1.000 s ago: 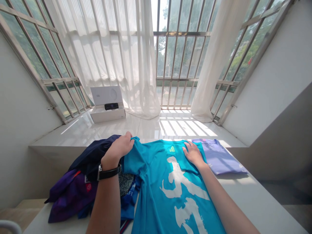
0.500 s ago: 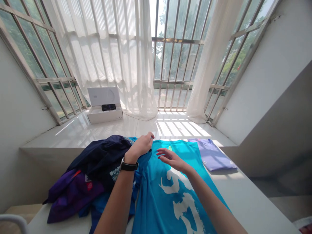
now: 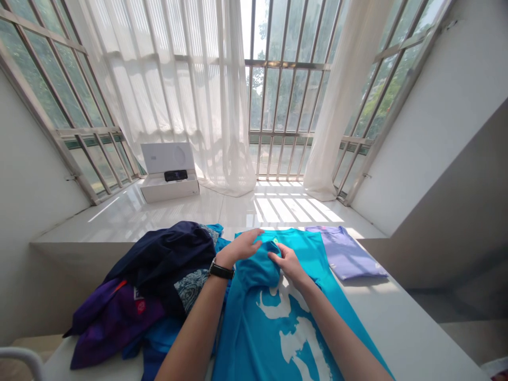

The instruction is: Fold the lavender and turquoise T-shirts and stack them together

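Observation:
A turquoise shirt [image 3: 254,323] with large white lettering lies spread over the white table in front of me. Its left part is lifted and folded inward near the neckline. My right hand [image 3: 289,263] pinches the raised edge of that fold between thumb and fingers. On the fold's upper left side, my left hand [image 3: 243,247] rests with its fingers extended and a little apart, a black-strapped watch on the wrist. Some of the left fingers' undersides are hidden against the cloth.
A heap of dark and purple clothes [image 3: 159,264] lies at the left. The folded lavender garment [image 3: 351,254] is at the right. An open white box [image 3: 170,189] holding a black device stands on the sill [image 3: 226,209] below curtained, barred windows.
The left part of the turquoise shirt has been brought up and inward. My right hand has closed on its edge, and my left hand has moved slightly right and down, its fingers now spread.

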`<state>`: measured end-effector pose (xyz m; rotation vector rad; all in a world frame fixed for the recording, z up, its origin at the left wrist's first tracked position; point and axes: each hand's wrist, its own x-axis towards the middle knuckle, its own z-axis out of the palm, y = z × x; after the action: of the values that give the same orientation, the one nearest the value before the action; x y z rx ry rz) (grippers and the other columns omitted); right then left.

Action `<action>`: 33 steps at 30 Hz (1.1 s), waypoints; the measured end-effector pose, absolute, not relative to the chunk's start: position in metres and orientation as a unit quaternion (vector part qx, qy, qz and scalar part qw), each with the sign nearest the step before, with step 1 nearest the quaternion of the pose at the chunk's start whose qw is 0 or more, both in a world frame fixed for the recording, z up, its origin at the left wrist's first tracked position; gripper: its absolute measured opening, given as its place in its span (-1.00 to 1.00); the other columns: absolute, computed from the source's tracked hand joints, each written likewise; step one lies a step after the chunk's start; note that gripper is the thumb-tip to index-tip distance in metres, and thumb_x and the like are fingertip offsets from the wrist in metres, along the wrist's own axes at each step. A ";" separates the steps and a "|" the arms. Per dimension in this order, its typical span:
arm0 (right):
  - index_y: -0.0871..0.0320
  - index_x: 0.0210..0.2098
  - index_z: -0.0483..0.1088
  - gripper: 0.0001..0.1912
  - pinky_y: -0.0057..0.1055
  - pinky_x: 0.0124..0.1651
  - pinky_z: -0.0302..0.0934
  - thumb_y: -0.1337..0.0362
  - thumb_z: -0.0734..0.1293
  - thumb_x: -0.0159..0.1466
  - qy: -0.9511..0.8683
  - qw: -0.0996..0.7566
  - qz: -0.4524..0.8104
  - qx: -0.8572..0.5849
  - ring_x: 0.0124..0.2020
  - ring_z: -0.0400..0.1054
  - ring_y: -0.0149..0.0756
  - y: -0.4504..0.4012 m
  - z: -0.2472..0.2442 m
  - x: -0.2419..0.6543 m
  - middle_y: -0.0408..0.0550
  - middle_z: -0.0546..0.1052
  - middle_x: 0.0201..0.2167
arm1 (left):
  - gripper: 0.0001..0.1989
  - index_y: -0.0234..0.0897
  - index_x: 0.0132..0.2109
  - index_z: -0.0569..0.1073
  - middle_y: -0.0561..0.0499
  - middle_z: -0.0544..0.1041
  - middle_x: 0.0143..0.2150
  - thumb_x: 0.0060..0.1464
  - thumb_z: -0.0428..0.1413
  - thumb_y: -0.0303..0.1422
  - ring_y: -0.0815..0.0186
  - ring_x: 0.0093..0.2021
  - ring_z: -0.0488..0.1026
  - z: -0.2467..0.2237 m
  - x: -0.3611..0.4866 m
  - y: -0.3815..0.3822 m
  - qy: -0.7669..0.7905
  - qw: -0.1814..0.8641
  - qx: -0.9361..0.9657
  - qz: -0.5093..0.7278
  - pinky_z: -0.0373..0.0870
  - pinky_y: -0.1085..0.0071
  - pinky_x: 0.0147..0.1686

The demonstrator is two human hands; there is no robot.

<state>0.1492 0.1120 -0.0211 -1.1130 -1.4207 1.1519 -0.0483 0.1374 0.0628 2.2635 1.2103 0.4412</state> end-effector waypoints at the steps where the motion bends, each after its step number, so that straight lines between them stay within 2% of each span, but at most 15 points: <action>1: 0.10 -0.13 0.50 -0.51 -0.08 -0.02 0.43 -0.12 0.47 0.12 -0.574 0.491 0.473 -0.454 -0.10 0.53 -0.01 0.113 -0.019 0.150 0.00 0.65 -0.18 | -0.51 -0.27 0.34 0.27 -0.18 0.36 0.34 0.31 -0.06 -0.37 0.11 0.30 0.31 0.057 -0.051 0.141 0.467 0.231 0.840 0.153 0.26 0.22 0.26; 4: 0.10 -0.09 0.48 -0.49 -0.11 0.02 0.41 -0.11 0.47 0.12 -0.558 0.512 0.467 -0.457 -0.06 0.51 -0.03 0.114 -0.013 0.152 0.00 0.64 -0.14 | -0.48 -0.27 0.35 0.26 -0.20 0.33 0.35 0.27 -0.04 -0.41 0.04 0.34 0.23 0.040 -0.057 0.149 0.525 0.156 0.831 0.095 0.22 0.15 0.27; 8: 0.12 -0.05 0.47 -0.49 -0.12 -0.02 0.41 -0.09 0.43 0.14 -0.579 0.507 0.430 -0.472 -0.08 0.51 -0.02 0.116 -0.012 0.156 0.01 0.65 -0.15 | -0.48 -0.26 0.32 0.31 -0.22 0.32 0.35 0.23 -0.03 -0.44 -0.12 0.36 0.16 0.024 -0.060 0.150 0.557 0.134 0.817 0.059 0.24 0.01 0.22; 15: 0.11 -0.08 0.50 -0.57 -0.16 -0.02 0.36 -0.05 0.36 0.22 -0.587 0.504 0.409 -0.484 -0.09 0.49 -0.05 0.117 -0.009 0.167 -0.02 0.63 -0.15 | -0.65 -0.32 0.14 0.44 -0.30 0.48 0.10 0.26 -0.02 -0.39 -0.07 0.17 0.35 0.030 -0.056 0.149 0.596 0.082 0.796 0.065 0.29 0.10 0.12; 18: 0.10 -0.28 0.47 -0.63 -0.27 -0.21 0.33 -0.09 0.36 0.22 -0.589 0.506 0.366 -0.513 -0.30 0.43 -0.16 0.118 -0.009 0.173 -0.10 0.57 -0.36 | -0.69 -0.32 0.06 0.48 -0.28 0.51 0.04 0.31 -0.06 -0.35 -0.04 0.13 0.36 0.037 -0.057 0.149 0.619 0.057 0.779 0.081 0.28 0.11 0.11; 20: 0.06 -0.47 0.35 -0.59 -0.33 -0.38 0.23 -0.14 0.35 0.21 -0.588 0.503 0.318 -0.547 -0.46 0.31 -0.26 0.120 -0.012 0.176 -0.18 0.43 -0.54 | -0.68 -0.32 0.04 0.48 -0.28 0.52 0.02 0.35 -0.11 -0.34 -0.04 0.11 0.38 0.039 -0.058 0.148 0.637 0.043 0.765 0.089 0.29 0.11 0.09; 22: 0.04 -0.55 0.24 -0.53 -0.36 -0.44 0.16 -0.19 0.32 0.20 -0.595 0.495 0.269 -0.573 -0.52 0.23 -0.30 0.122 -0.017 0.178 -0.22 0.32 -0.62 | -0.67 -0.33 0.03 0.48 -0.28 0.53 0.01 0.37 -0.14 -0.35 -0.03 0.09 0.39 0.039 -0.058 0.147 0.654 0.032 0.750 0.091 0.31 0.12 0.04; 24: 0.05 -0.53 0.26 -0.53 -0.35 -0.41 0.18 -0.21 0.32 0.17 -0.604 0.484 0.238 -0.586 -0.50 0.27 -0.27 0.124 -0.023 0.179 -0.20 0.34 -0.61 | -0.68 -0.33 0.01 0.48 -0.27 0.54 -0.01 0.37 -0.14 -0.36 -0.02 0.07 0.41 0.038 -0.057 0.146 0.668 0.025 0.738 0.087 0.34 0.15 0.00; 28: 0.12 -0.36 0.43 -0.54 -0.30 -0.35 0.26 -0.18 0.34 0.08 -0.609 0.473 0.223 -0.596 -0.43 0.39 -0.16 0.125 -0.030 0.179 -0.07 0.49 -0.51 | -0.70 -0.32 0.00 0.48 -0.24 0.54 -0.03 0.37 -0.13 -0.39 0.01 0.06 0.42 0.036 -0.056 0.145 0.688 0.013 0.721 0.080 0.36 0.20 -0.03; 33: 0.15 -0.29 0.48 -0.54 -0.27 -0.29 0.32 -0.14 0.32 0.13 -0.618 0.475 0.216 -0.587 -0.38 0.45 -0.11 0.125 -0.031 0.178 0.04 0.59 -0.41 | -0.67 -0.36 0.02 0.47 -0.26 0.53 -0.03 0.38 -0.17 -0.42 0.01 0.07 0.42 0.035 -0.055 0.145 0.699 -0.005 0.711 0.082 0.37 0.20 -0.04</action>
<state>0.1785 0.1249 -0.0308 -1.4363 -1.5117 0.5282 -0.0549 0.1449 0.0349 2.2392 2.2017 0.2587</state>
